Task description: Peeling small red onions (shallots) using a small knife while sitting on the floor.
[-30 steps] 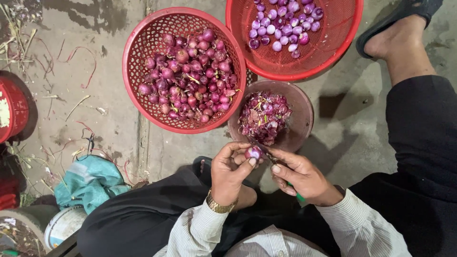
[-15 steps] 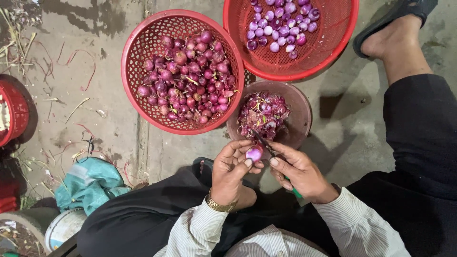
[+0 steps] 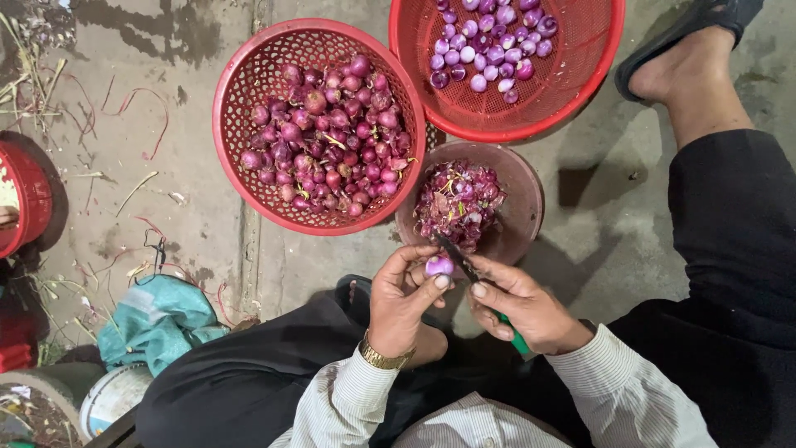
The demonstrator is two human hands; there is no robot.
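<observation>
Left hand (image 3: 404, 299) pinching shallot (image 3: 439, 266), right hand (image 3: 524, 304) gripping green-handled knife (image 3: 473, 278)

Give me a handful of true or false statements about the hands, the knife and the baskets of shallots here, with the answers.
1. The left hand holds a peeled shallot. True.
2. The right hand is empty. False: it holds a green-handled knife.
3. The brown bowl holds peelings. True.
4. The left basket is empty. False: it holds unpeeled shallots.
5. The top basket holds peeled shallots. True.
</observation>
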